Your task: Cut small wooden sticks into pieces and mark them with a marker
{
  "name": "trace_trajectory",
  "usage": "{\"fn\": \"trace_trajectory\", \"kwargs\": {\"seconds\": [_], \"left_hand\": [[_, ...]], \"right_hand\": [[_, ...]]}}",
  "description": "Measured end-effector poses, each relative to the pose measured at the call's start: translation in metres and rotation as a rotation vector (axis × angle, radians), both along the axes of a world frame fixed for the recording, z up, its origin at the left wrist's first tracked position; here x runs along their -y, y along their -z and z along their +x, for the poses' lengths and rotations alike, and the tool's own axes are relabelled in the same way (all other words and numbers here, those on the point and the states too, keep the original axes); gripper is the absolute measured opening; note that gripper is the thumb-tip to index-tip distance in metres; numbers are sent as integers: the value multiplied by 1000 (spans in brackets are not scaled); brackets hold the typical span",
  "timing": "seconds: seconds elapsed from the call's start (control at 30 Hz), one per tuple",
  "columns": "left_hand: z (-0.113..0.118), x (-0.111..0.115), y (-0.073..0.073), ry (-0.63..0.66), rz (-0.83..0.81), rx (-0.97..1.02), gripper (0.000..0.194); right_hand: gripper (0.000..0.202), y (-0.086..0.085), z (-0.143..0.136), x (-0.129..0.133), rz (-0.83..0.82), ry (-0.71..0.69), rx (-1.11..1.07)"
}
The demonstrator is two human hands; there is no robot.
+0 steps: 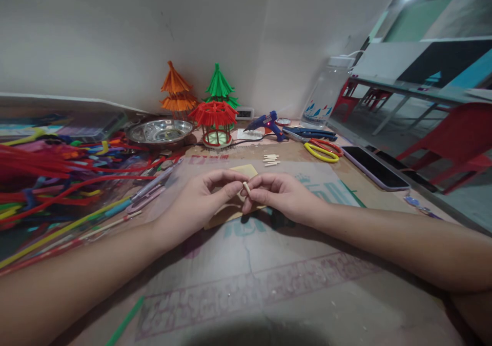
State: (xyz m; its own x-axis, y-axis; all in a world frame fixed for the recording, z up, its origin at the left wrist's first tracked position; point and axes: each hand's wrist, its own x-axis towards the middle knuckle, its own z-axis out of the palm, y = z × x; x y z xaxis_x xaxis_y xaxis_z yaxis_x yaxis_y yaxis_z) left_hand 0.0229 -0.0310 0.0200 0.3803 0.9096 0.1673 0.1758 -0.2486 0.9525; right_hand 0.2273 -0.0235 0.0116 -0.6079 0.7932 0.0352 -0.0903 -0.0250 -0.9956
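Between my two hands is a short pale wooden stick (246,187), pinched at the fingertips. My left hand (217,192) comes in from the left with thumb and forefinger closed on the stick's upper end. My right hand (277,192) closes thumb and fingers around it from the other side. Under the hands lies a yellowish square sheet (226,217), partly hidden. Just beyond them several similar short sticks (271,159) lie in a small group. Farther back stands a small pavilion with a red roof (213,115), built from fuzzy pipe cleaners.
Orange (176,87) and green roofed models (218,82) stand by the wall near a metal dish (160,131). Pipe cleaners (57,177) crowd the left. A blue glue gun (269,124), yellow-and-red-handled scissors (322,152), a phone (375,167) and a clear bottle (326,92) sit right.
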Motion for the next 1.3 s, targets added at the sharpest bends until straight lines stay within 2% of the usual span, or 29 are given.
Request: {"fn": "trace_trajectory", "kwargs": {"seconds": [0.1,0.33,0.63,1.13,1.3], "left_hand": [[2,2,-2,2,-42,32,19],[4,3,-7,-13,-17,-21,19],[4,4,-6,-68,-25,-27,19],[4,1,-3,-109,114,-154,20],[3,-4,1,-155,95,-69,15]], "right_hand": [[26,-1,0,0,1,2,5],[25,0,-1,1,2,0,2],[22,-2,-1,2,12,27,46],[16,-3,-3,3,61,129,182],[17,-1,-3,3,81,117,190]]}}
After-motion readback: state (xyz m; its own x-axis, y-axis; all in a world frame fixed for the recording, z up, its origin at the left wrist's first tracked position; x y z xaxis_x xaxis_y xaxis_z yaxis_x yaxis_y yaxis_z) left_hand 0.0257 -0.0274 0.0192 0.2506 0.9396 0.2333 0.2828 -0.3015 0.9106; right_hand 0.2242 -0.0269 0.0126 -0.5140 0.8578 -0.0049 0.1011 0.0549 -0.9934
